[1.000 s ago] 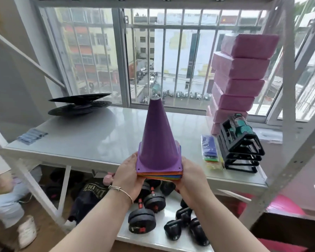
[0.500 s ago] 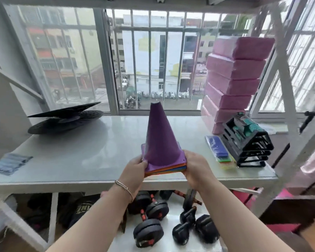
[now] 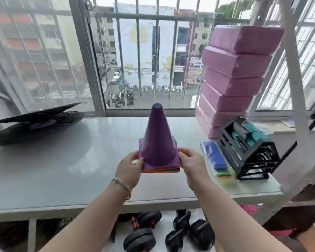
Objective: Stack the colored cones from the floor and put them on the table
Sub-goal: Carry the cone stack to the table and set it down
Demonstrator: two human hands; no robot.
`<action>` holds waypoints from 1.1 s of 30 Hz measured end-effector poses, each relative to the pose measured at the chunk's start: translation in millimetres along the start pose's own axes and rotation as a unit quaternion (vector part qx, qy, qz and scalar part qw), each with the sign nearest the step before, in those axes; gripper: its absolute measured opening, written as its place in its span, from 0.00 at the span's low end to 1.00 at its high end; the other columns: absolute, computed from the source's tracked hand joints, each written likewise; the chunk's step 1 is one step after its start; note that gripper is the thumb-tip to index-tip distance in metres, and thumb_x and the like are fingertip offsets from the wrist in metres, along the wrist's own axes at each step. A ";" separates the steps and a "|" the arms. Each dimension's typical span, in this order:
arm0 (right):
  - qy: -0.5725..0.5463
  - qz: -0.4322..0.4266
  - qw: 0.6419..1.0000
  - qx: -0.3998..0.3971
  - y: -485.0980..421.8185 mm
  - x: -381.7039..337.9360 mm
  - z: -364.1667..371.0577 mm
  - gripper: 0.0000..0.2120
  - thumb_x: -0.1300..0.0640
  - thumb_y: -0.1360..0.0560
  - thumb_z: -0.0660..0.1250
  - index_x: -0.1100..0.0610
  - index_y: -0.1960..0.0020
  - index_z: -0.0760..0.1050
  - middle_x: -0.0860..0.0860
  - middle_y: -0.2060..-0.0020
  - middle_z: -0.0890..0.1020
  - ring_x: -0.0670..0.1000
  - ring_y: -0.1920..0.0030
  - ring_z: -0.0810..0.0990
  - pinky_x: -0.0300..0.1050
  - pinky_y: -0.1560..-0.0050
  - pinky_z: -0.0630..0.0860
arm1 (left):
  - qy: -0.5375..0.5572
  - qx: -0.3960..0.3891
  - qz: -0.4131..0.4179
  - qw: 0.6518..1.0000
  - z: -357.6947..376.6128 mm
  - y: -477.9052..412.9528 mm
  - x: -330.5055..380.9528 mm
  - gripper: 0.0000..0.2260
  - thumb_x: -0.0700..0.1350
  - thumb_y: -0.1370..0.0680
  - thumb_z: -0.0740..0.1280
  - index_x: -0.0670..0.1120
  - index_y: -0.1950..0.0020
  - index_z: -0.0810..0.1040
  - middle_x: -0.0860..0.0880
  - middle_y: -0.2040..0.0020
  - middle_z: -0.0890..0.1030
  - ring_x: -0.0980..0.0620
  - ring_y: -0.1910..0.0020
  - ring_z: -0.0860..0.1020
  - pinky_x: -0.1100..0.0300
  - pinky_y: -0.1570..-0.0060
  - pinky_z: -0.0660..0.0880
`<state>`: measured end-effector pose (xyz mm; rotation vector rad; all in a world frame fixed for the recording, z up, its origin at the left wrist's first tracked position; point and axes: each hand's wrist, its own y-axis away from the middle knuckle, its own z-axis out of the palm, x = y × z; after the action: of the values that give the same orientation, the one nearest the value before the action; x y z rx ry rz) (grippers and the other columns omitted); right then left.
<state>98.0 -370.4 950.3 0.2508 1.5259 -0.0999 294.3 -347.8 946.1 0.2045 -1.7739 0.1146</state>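
Note:
A stack of cones [image 3: 158, 140], purple on top with orange and blue base edges showing beneath, is upright over the white table [image 3: 71, 166]. My left hand [image 3: 130, 167] grips the left side of the stacked bases. My right hand [image 3: 193, 164] grips the right side. The stack sits low over the tabletop, near its middle; I cannot tell whether the bases touch the surface. The cones under the purple one are hidden except for their rims.
Black round discs [image 3: 35, 122] lie at the table's back left. A pile of pink blocks [image 3: 233, 77] stands at the back right, with a black rack [image 3: 249, 150] and a blue pack [image 3: 215, 157] in front. Dumbbells [image 3: 140, 237] rest on the shelf below.
Both hands have carried the cone stack forward from the table's front edge to over its middle, and the view has come closer to the table.

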 end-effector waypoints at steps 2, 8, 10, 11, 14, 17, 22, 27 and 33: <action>0.010 -0.001 1.000 -0.011 -17.3 -2.2 1.7 0.08 0.64 0.27 0.65 0.56 0.55 0.83 0.54 0.59 0.87 0.53 0.58 0.83 0.55 0.48 0.81 | -0.027 0.020 0.004 0.999 6.9 -15.6 1.9 0.13 0.47 0.27 0.65 0.54 0.43 0.79 0.52 0.47 0.83 0.49 0.47 0.82 0.45 0.42 0.77; 0.084 -0.051 0.992 -0.073 -63.4 -6.1 5.7 0.13 0.62 0.29 0.63 0.52 0.58 0.85 0.51 0.60 0.87 0.49 0.60 0.80 0.47 0.56 0.78 | -0.075 0.028 0.006 0.997 20.4 -57.7 9.7 0.15 0.42 0.27 0.64 0.50 0.43 0.80 0.50 0.48 0.83 0.49 0.48 0.81 0.47 0.41 0.76; 0.107 -0.060 0.987 -0.101 -76.8 -4.7 6.7 0.12 0.59 0.32 0.63 0.52 0.54 0.84 0.55 0.59 0.86 0.48 0.61 0.78 0.46 0.57 0.75 | -0.081 0.020 -0.002 0.996 22.3 -67.7 11.5 0.17 0.45 0.32 0.65 0.53 0.44 0.80 0.50 0.49 0.84 0.49 0.50 0.82 0.47 0.43 0.78; 0.120 -0.060 0.984 -0.117 -83.3 -3.7 7.5 0.14 0.58 0.33 0.62 0.53 0.52 0.83 0.56 0.57 0.86 0.48 0.61 0.77 0.46 0.58 0.74 | -0.080 0.010 -0.002 0.997 22.9 -71.7 12.7 0.18 0.46 0.34 0.65 0.55 0.45 0.80 0.50 0.50 0.84 0.48 0.51 0.83 0.49 0.46 0.79; 0.169 -0.058 0.970 -0.164 -102.3 0.2 10.4 0.15 0.59 0.34 0.60 0.55 0.52 0.81 0.59 0.56 0.84 0.49 0.61 0.74 0.46 0.59 0.71 | -0.095 -0.027 0.004 0.995 25.0 -76.6 19.0 0.20 0.46 0.37 0.72 0.55 0.46 0.79 0.51 0.51 0.85 0.51 0.56 0.82 0.59 0.57 0.77; 0.196 -0.047 0.957 -0.207 -118.1 -1.8 13.1 0.17 0.61 0.35 0.59 0.52 0.52 0.81 0.57 0.54 0.84 0.50 0.59 0.76 0.47 0.58 0.72 | -0.143 -0.042 0.035 0.988 23.3 -87.8 14.4 0.19 0.44 0.34 0.75 0.52 0.44 0.79 0.53 0.54 0.85 0.57 0.59 0.80 0.67 0.58 0.76; 0.227 -0.050 0.942 -0.243 -130.0 -4.7 17.9 0.18 0.53 0.37 0.72 0.47 0.47 0.80 0.45 0.55 0.86 0.45 0.56 0.82 0.39 0.55 0.77 | -0.187 -0.029 0.053 0.981 20.2 -116.7 5.1 0.16 0.49 0.33 0.76 0.55 0.46 0.80 0.55 0.56 0.85 0.54 0.57 0.81 0.61 0.54 0.77; 0.268 -0.066 0.939 -0.204 -151.0 2.0 33.6 0.26 0.43 0.41 0.77 0.44 0.44 0.78 0.41 0.54 0.86 0.42 0.54 0.84 0.41 0.53 0.81 | -0.201 -0.037 0.071 0.976 20.5 -149.2 -0.3 0.17 0.49 0.34 0.76 0.56 0.46 0.80 0.55 0.55 0.84 0.51 0.55 0.81 0.54 0.50 0.79; 0.303 -0.071 0.937 -0.159 -178.1 13.8 51.7 0.27 0.47 0.37 0.77 0.45 0.39 0.75 0.42 0.51 0.84 0.45 0.52 0.81 0.35 0.57 0.75 | -0.215 -0.045 0.107 0.970 25.7 -183.3 -3.2 0.18 0.51 0.34 0.74 0.54 0.45 0.78 0.53 0.53 0.84 0.49 0.54 0.80 0.53 0.51 0.77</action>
<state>109.8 -553.6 920.1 -0.1047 2.1450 0.1258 307.0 -531.8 931.2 -0.0352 -2.2273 0.1520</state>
